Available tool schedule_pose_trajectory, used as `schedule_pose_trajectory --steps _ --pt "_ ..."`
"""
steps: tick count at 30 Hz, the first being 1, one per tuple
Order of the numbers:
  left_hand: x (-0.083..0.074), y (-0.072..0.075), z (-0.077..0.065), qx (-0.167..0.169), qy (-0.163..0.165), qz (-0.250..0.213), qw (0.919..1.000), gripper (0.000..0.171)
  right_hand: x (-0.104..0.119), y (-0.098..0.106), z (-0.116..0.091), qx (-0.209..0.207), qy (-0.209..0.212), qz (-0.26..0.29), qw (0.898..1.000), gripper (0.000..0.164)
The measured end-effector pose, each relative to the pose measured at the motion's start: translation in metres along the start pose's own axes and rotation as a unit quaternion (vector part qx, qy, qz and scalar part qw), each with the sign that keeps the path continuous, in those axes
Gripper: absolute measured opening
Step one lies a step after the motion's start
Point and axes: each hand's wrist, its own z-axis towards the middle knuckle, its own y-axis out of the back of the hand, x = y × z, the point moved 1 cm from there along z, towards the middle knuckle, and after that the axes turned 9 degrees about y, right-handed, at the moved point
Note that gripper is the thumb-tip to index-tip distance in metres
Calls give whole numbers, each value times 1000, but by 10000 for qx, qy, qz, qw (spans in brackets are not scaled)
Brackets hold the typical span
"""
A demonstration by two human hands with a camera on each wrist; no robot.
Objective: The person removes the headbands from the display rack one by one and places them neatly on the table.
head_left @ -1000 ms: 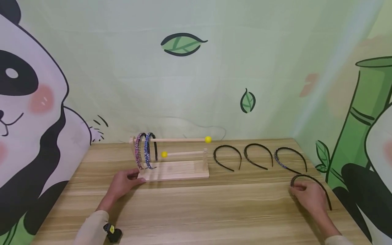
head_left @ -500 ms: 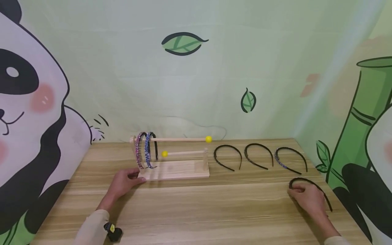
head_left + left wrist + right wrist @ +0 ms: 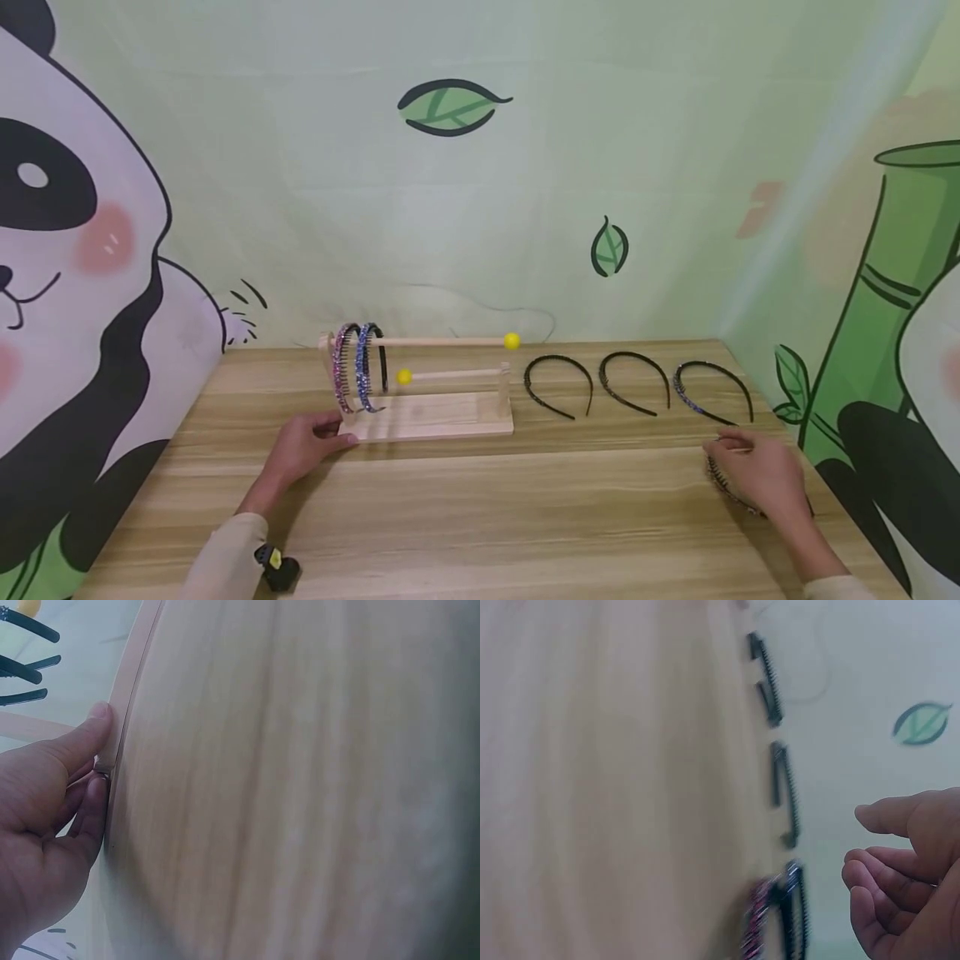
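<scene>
My left hand [image 3: 303, 450] holds the front left corner of a pale wooden stand [image 3: 435, 418]; the left wrist view shows its thumb and fingers around that corner. On the stand's upper rod hang a pink glittery headband [image 3: 340, 371] and a blue glittery headband [image 3: 363, 371]. At the table's right side, my right hand [image 3: 761, 475] hovers over a dark toothed headband [image 3: 723, 483], which it partly hides. Thumb and fingers of that hand are apart with nothing between them in the right wrist view, where the headband [image 3: 755, 919] has reddish glitter.
Right of the stand lie a black headband [image 3: 558, 358], another black headband [image 3: 633, 356] and a blue-patterned one [image 3: 690, 404] in a row. Yellow balls tip the stand's upper rod [image 3: 512, 341] and lower rod [image 3: 405, 377]. A printed cloth backdrop [image 3: 360, 192] stands behind the wooden table [image 3: 487, 517].
My right hand has let go of the dark headband and risen slightly. The headband has turned or tipped over, its toothed side now showing below the hand. The left hand stays put.
</scene>
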Motion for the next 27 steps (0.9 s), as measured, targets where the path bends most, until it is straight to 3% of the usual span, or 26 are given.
schedule_pose_trajectory --steps 14,21,27 --pt "2 -1 0 -7 -28 31 10000 57 77 8 8 -724 1075 725 9889 49" --pt "1 0 0 43 16 17 10000 56 117 -7 14 -1141 1630 1331 9709 36" --pt "1 1 0 40 16 42 10000 56 148 -26 21 -961 1807 1840 9614 36"
